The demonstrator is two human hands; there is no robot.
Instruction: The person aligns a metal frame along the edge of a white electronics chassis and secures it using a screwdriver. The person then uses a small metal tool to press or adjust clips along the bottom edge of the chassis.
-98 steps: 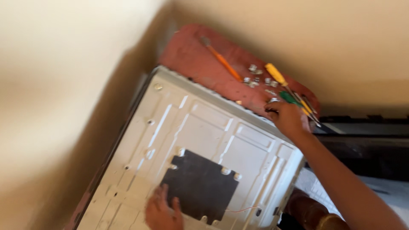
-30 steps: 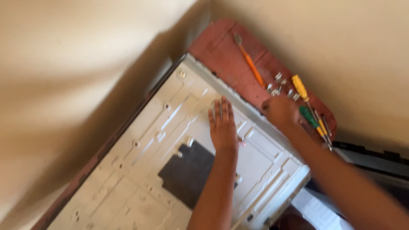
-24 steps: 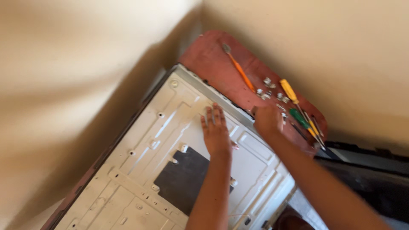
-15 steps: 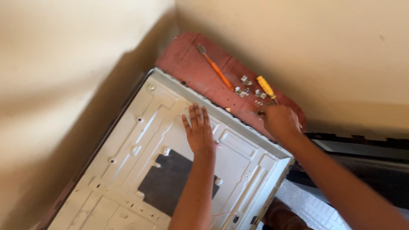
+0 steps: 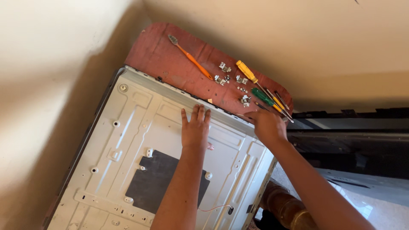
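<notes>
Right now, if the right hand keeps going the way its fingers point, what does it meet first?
Probably the green-handled screwdriver beside the small metal clips on the red board; the right hand points up-left at them, though depth is unclear.

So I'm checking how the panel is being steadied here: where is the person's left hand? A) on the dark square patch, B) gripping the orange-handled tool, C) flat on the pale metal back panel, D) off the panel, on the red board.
C: the left hand lies palm down, fingers spread, on the pale metal back panel near its top edge, above the dark square patch and clear of the orange-handled tool.
</notes>
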